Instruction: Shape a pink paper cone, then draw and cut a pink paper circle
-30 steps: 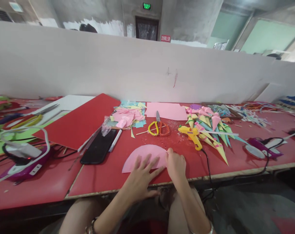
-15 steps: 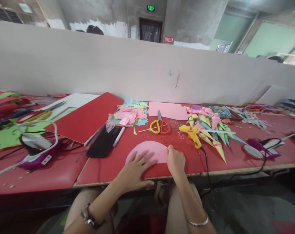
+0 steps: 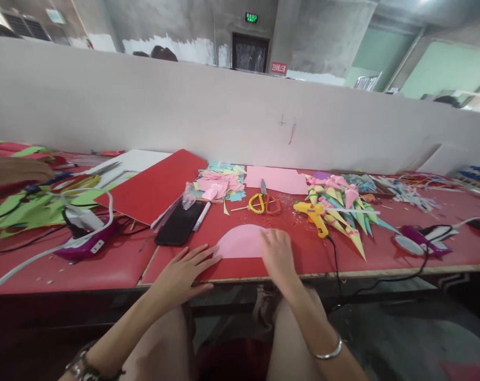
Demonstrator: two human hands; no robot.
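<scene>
A pink half-round piece of paper (image 3: pixel 241 243) lies flat near the table's front edge, its straight side toward me. My left hand (image 3: pixel 187 272) is open, fingers spread, with the fingertips at the paper's left corner. At the right corner, my right hand (image 3: pixel 278 257) has its fingers closed together over the paper's edge and covers that end. Beyond the paper lie scissors (image 3: pixel 264 202) with a yellow and an orange handle. To the right of them sits a yellow glue gun (image 3: pixel 314 216) with a pale stick in its back.
Left of the paper are a black phone (image 3: pixel 179 225), a white pen (image 3: pixel 202 216) and a purple power strip (image 3: pixel 87 243). Paper scraps (image 3: pixel 219 183), a pink sheet (image 3: pixel 277 180) and a red board (image 3: pixel 156 185) lie behind. Small paper cones (image 3: pixel 343 198) are heaped at right, near the gun's cord.
My left hand has slid left off the middle of the pink paper to its left corner. My right hand stays at the right corner, its fingers shifted slightly inward. The view has tilted a little.
</scene>
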